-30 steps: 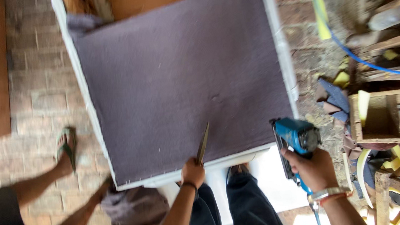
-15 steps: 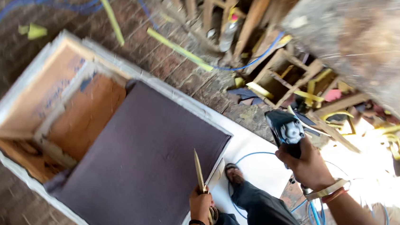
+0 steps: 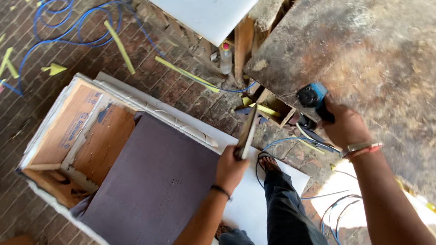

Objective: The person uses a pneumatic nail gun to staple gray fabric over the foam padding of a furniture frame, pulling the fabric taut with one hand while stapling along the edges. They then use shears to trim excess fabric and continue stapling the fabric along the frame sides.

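We stretch both arms out in front. Our left hand [image 3: 230, 169] is curled in a tight fist. Our right hand [image 3: 347, 126] is closed too, held higher, bangles on its wrist.

Your right: worn tabletop [image 3: 378, 47] blocks. Ahead: crate [image 3: 271, 110] and blue hose [image 3: 282, 143] clutter. Left, grey fabric panel [image 3: 156, 189] is open.

left hand [image 3: 230, 168] grips a flat strip [image 3: 247, 132] (blurred); right hand [image 3: 346, 126] holds a blue power tool [image 3: 313, 96].
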The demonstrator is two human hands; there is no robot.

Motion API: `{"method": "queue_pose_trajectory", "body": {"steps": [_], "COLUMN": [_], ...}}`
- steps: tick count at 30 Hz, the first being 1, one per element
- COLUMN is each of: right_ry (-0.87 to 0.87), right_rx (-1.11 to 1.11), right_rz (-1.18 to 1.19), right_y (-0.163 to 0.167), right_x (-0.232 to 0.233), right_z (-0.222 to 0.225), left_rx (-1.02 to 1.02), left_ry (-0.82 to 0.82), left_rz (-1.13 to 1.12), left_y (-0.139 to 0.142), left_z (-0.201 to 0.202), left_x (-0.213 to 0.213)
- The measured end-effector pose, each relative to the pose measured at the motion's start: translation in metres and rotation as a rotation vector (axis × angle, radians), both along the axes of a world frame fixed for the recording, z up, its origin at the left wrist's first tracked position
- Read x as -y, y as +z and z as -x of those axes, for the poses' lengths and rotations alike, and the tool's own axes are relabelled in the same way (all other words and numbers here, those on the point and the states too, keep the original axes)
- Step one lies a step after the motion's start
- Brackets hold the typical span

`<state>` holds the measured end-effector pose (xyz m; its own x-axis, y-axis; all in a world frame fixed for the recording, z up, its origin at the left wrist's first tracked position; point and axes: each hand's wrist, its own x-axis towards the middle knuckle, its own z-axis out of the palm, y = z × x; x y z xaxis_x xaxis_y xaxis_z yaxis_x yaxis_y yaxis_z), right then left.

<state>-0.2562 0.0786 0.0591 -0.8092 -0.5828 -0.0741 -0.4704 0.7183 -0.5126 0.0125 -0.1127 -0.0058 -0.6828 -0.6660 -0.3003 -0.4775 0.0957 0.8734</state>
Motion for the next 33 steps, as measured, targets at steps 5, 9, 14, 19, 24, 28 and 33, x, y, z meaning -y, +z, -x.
{"method": "queue_pose_trajectory", "body": {"steps": [5, 9, 14, 19, 24, 28, 33], "right_ry": [0.013, -0.044, -0.085, -0.028, -0.050, -0.060, -0.034], "right_rx": [-0.073, -0.101, -0.119, -0.289, -0.354, -0.335, -0.333], "right_rz": [-0.219, -0.152, 0.084, 0.236, 0.205, 0.202, 0.256], "right_y": [-0.038, -0.060, -0.090, -0.117, -0.118, -0.111, -0.114], "right_x": [0.013, 0.005, -0.006, -0.015, -0.012, -0.004, -0.001], "right_z": [0.097, 0.141, 0.158, 0.154, 0.157, 0.157, 0.158], "left_rx": [0.004, 0.029, 0.201, 0.248, 0.078, -0.021, 0.026], "left_ry": [-0.021, 0.025, -0.021, 0.023, -0.082, -0.095, 0.012], "left_rz": [0.100, 0.220, 0.151, 0.090, 0.033, -0.057, -0.134], "left_y": [0.014, 0.021, 0.028, 0.020, 0.017, 0.017, -0.009], "left_z": [0.157, 0.241, 0.302, 0.345, 0.345, 0.310, 0.213], "left_x": [-0.003, -0.004, -0.004, -0.007, -0.009, -0.014, -0.033]}}
